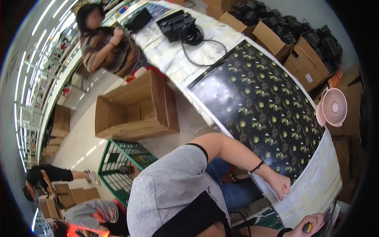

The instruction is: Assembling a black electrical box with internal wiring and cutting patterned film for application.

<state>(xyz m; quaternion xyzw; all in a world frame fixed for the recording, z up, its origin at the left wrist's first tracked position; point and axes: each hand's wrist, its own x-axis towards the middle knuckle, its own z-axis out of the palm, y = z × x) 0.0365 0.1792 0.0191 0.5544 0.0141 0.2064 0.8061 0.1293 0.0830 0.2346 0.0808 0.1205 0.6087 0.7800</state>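
My left hand point(279, 185), with a black band at its wrist, is closed in a fist at the near edge of a black patterned mat point(256, 110). Its curled fingers hide whatever may be inside. Lower down, at the bottom right, my right hand point(310, 226) is wrapped round a yellow-and-black tool handle point(307, 227). The rest of that tool is hidden. Both hands are over the white worktable point(316, 185). The mat has a shiny surface with a yellow-green pattern.
A black device point(173, 25) with a coiled cable point(192, 35) lies farther along the table. A pink fan point(333, 106) stands at the mat's far edge. Cartons point(308, 65) of black parts line the back. A carton point(132, 110), green crate point(126, 152) and other people point(108, 47) are leftward.
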